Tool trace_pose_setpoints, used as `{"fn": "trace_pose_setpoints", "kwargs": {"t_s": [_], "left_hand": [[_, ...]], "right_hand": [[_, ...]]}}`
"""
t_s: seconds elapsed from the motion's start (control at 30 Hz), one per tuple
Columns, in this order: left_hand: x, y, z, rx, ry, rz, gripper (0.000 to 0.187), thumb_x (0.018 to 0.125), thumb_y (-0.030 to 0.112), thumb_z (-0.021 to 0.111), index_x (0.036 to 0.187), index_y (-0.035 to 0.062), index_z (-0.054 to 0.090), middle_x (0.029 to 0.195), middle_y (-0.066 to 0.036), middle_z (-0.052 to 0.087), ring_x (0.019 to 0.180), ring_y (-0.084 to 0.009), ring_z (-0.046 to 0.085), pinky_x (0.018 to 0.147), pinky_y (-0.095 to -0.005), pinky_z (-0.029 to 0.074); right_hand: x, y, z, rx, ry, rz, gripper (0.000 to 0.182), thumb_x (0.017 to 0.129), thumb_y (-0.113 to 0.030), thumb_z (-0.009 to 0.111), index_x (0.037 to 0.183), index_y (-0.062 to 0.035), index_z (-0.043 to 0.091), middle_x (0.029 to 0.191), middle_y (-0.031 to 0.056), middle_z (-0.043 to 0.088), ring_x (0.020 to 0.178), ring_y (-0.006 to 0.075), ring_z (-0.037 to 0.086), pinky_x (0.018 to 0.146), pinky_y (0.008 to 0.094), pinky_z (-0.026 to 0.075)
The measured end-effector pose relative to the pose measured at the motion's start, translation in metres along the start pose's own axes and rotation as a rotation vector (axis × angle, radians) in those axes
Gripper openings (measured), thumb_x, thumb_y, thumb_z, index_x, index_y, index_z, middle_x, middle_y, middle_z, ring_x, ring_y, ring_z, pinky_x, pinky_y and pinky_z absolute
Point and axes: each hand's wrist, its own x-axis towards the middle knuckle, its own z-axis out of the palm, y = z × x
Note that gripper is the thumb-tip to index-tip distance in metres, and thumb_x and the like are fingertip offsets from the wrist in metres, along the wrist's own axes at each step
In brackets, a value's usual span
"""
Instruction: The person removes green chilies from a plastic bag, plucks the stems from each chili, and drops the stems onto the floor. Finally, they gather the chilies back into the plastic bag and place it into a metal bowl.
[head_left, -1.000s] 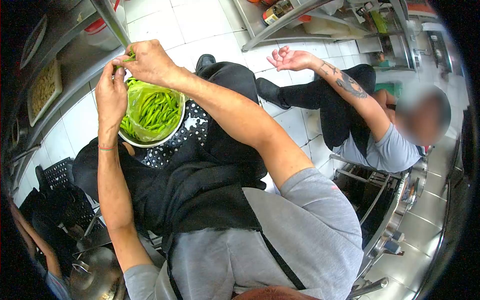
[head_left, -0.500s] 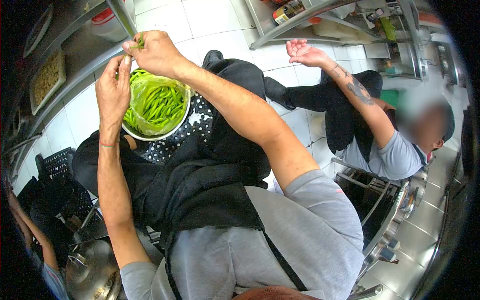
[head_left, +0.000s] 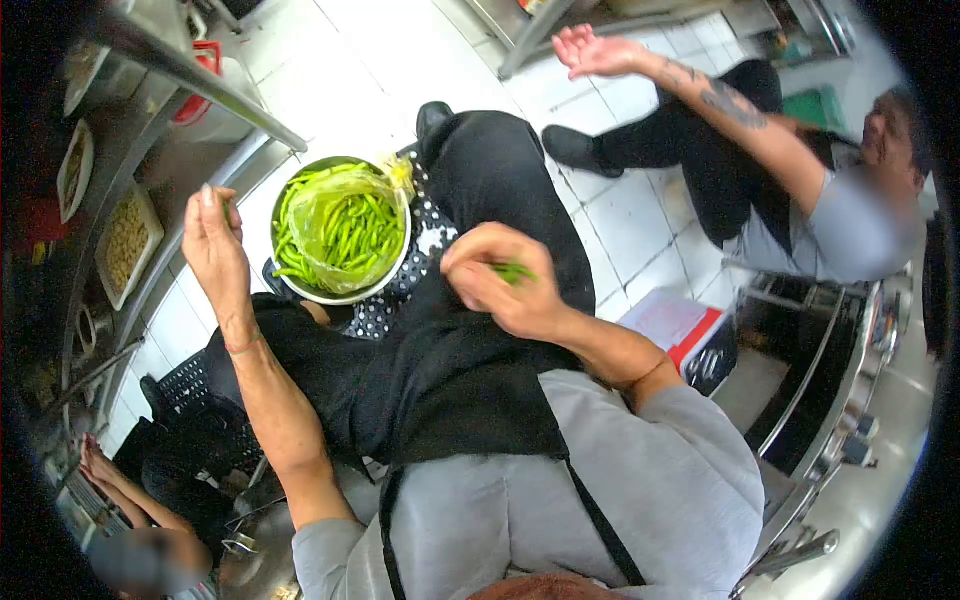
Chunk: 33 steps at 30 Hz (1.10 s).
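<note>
A steel bowl lined with a clear plastic bag rests on my lap and holds several green chillies. My right hand is drawn back over my black apron, closed on a green chilli. My left hand is raised left of the bowl, fingers pinched on a small green bit, probably a stem.
A co-worker in a grey shirt sits at the right with a tattooed arm stretched out, palm up. Steel shelving with trays of food runs along the left. A red and white box lies on the tiled floor. Another person's hands show at lower left.
My two hands have parted from above the bowl. The right hand pulled back toward my body with a chilli; the left stayed up beside the bowl. The camera view shifted.
</note>
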Motion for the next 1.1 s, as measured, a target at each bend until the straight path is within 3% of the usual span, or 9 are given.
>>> {"fn": "trace_pose_setpoints", "kwargs": {"t_s": [0.13,0.37,0.43,0.5,0.7,0.8,0.9,1.0,1.1], "left_hand": [[0.001,0.019,0.031,0.178,-0.028,0.037,0.036,0.102,0.034,0.047,0.089,0.0044,0.062,0.066,0.004,0.047,0.056,-0.0025,0.039,0.05,-0.0185,0.028],[0.017,-0.013,0.047,0.144,-0.073,0.054,0.036,0.102,0.034,0.049,0.086,0.0037,0.063,0.065,0.004,0.047,0.056,-0.0028,0.039,0.05,-0.0183,0.029],[0.017,-0.014,0.042,0.154,-0.086,0.083,0.036,0.101,0.034,0.051,0.087,0.0038,0.063,0.065,0.004,0.047,0.057,-0.0026,0.039,0.05,-0.0182,0.029],[0.016,-0.016,0.032,0.157,-0.07,0.069,0.036,0.101,0.035,0.052,0.087,0.0041,0.064,0.065,0.004,0.047,0.057,-0.0025,0.039,0.05,-0.0183,0.029],[0.012,-0.018,0.012,0.207,-0.019,-0.003,0.035,0.101,0.038,0.051,0.089,0.008,0.065,0.068,0.005,0.048,0.057,-0.0028,0.039,0.05,-0.0191,0.029],[0.008,-0.021,0.012,0.189,-0.03,0.012,0.035,0.101,0.038,0.051,0.089,0.0076,0.065,0.069,0.004,0.049,0.058,-0.003,0.039,0.051,-0.0191,0.029],[0.005,-0.024,0.017,0.227,-0.041,0.032,0.036,0.1,0.036,0.054,0.086,0.005,0.065,0.065,0.005,0.049,0.058,-0.0026,0.04,0.052,-0.0193,0.031],[0.009,-0.034,0.02,0.233,-0.056,0.076,0.038,0.099,0.037,0.055,0.085,0.003,0.066,0.064,0.004,0.049,0.059,-0.0034,0.041,0.053,-0.0202,0.032],[0.008,-0.024,0.018,0.256,-0.039,0.08,0.039,0.1,0.036,0.055,0.086,0.0013,0.066,0.064,0.004,0.049,0.06,-0.0035,0.042,0.054,-0.02,0.033]], "right_hand": [[-0.014,-0.068,-0.018,-0.449,-0.063,-0.575,0.012,0.08,-0.013,0.069,0.077,-0.0041,0.061,0.065,0.0042,0.056,0.058,0.0184,0.056,0.054,0.0316,0.046],[-0.067,-0.138,-0.059,-1.003,-0.204,-0.254,0.015,0.073,-0.022,0.074,0.072,-0.0107,0.064,0.062,0.0039,0.053,0.056,0.0224,0.055,0.053,0.038,0.046],[-0.045,-0.098,-0.055,-0.37,-0.382,-0.596,0.01,0.077,-0.007,0.069,0.087,-0.0092,0.071,0.059,0.005,0.052,0.048,0.0198,0.052,0.044,0.0329,0.041],[-0.057,-0.068,-0.056,-0.009,-0.49,-0.531,0.023,0.08,0.005,0.063,0.096,-0.0077,0.075,0.058,0.006,0.05,0.045,0.0183,0.049,0.04,0.0309,0.035],[-0.101,-0.028,-0.078,0.144,-0.679,0.085,0.023,0.087,0.001,0.055,0.097,-0.0056,0.074,0.06,0.0075,0.053,0.047,0.0193,0.049,0.043,0.0348,0.034],[-0.054,-0.038,-0.045,0.091,-0.645,0.044,0.025,0.09,-0.002,0.053,0.107,-0.0049,0.071,0.084,0.0148,0.07,0.063,0.0251,0.065,0.055,0.0368,0.048],[-0.026,-0.037,0.029,0.232,-1.059,-0.203,0.037,0.085,0.003,0.055,0.121,-0.0017,0.063,0.099,0.0172,0.07,0.077,0.0318,0.067,0.065,0.0383,0.053],[-0.023,-0.033,0.066,0.203,-1.334,-0.228,0.032,0.082,0.001,0.056,0.113,-0.0012,0.066,0.096,0.0149,0.07,0.077,0.0292,0.067,0.065,0.0376,0.053],[0.002,-0.044,0.024,0.358,-1.167,-0.258,0.028,0.085,0.002,0.053,0.109,-0.0033,0.068,0.089,0.0119,0.072,0.069,0.0261,0.066,0.064,0.0349,0.053]]}}
